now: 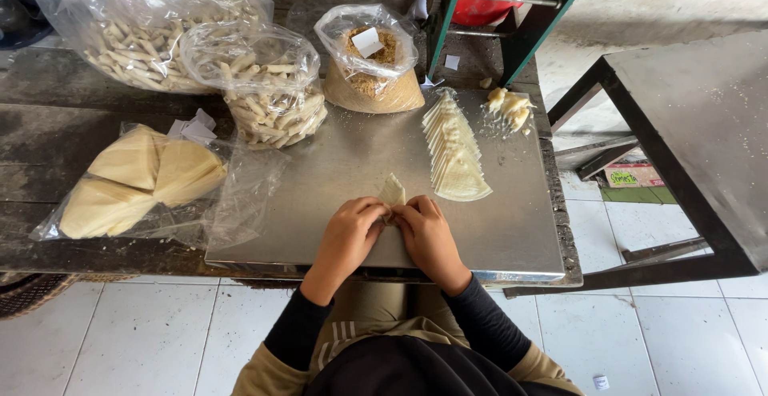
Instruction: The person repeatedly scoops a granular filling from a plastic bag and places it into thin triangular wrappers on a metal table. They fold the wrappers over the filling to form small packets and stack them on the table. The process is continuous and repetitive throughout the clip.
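My left hand [348,232] and my right hand [428,232] meet over the steel work surface [512,220], both pinching one pale dough wrapper [392,190] whose pointed tip sticks up between the fingers. Just right of my hands lies a fanned row of triangular wrappers [454,150]. A small lump of pale paste [510,106] sits at the far right of the steel surface.
Two clear bags of finished rolled sticks [268,92] [144,36] stand at the back left. An open bag of brown crumbly filling [372,68] is behind the steel. A bag of stacked wrappers [140,180] lies left. A dark metal table [688,124] stands right.
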